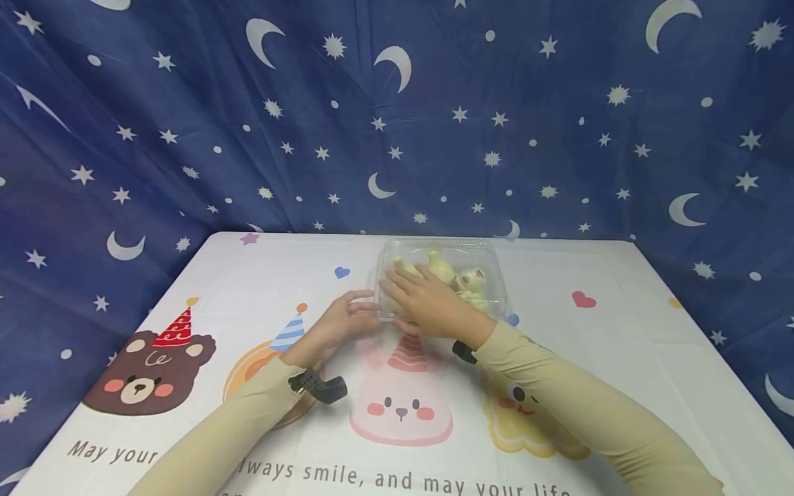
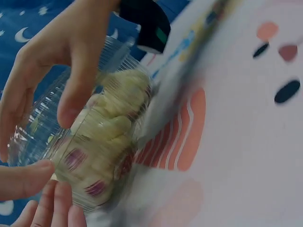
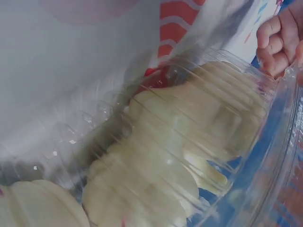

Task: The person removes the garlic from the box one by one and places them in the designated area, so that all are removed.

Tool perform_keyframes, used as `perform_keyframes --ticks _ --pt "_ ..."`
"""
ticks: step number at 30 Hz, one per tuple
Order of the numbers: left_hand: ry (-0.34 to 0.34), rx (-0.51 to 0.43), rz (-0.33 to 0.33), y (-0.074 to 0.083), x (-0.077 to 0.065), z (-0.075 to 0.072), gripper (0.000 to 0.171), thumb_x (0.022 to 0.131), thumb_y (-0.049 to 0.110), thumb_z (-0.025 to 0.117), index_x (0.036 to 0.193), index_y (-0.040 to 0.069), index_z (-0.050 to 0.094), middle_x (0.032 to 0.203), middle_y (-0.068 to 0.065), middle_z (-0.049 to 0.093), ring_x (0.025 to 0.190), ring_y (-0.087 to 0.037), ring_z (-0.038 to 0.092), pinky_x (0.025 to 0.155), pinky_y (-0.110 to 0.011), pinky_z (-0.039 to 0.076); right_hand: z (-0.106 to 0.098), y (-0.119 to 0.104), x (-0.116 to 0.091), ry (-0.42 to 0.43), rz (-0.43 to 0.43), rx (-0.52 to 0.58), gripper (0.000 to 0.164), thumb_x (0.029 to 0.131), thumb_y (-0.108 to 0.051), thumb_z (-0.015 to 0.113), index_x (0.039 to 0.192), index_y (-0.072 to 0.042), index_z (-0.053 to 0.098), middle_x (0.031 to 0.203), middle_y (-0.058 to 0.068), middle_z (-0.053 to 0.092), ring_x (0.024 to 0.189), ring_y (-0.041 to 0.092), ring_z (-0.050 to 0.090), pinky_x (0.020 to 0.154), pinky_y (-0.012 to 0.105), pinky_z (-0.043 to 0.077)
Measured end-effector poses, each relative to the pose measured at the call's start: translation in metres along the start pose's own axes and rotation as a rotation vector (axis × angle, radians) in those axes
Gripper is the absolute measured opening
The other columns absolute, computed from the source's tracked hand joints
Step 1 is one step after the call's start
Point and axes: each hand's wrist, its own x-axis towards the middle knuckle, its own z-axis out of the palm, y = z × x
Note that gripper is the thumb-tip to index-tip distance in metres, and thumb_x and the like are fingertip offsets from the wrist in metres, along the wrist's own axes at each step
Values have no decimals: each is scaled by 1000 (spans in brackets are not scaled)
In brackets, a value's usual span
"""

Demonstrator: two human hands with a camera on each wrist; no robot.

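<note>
A clear plastic clamshell box [image 1: 496, 275] with a ribbed rim stands shut near the table's far edge. Inside lie several knobby, pale yellow pieces [image 1: 439, 267] with purplish-red patches; their kind is unclear. The right hand [image 1: 428, 300] lies over the box's left front part, fingers spread across the lid and thumb [image 2: 75, 106] down its front side. At the left front corner, the left hand [image 1: 344, 320] pinches the rim between thumb and fingers. Seen from the right wrist, the left hand's fingers [image 3: 274, 47] curl beside that corner.
A white tablecloth [image 1: 205, 275] printed with animals, hearts and lettering covers the table. Behind it hangs a dark blue curtain [image 1: 434, 179] with moons and stars. Black straps [image 1: 319, 386] circle both wrists over beige sleeves.
</note>
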Motion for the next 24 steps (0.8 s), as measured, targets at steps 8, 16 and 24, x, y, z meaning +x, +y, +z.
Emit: perform_keyframes --ticks 8,16,24 --pt "-54 -139 -26 -7 0 1 58 88 -3 51 141 -5 28 144 -27 36 101 -11 60 106 -42 43 0 -1 3 33 -11 31 56 81 -40 64 131 -16 54 133 15 55 126 32 50 101 51 45" --pt "-19 -249 -1 -12 3 9 51 88 -11 44 137 -8 28 126 -16 49 93 -7 62 98 -31 50 7 -10 9 194 7 103 33 80 -33 68 104 -13 58 110 14 62 93 26 62 83 39 53" --pt "53 -203 -4 -7 1 15 51 88 -6 49 136 -9 32 109 -8 54 86 -5 59 82 -17 53 7 -8 10 194 16 77 33 81 -38 66 104 -15 62 120 15 60 108 32 60 94 43 50"
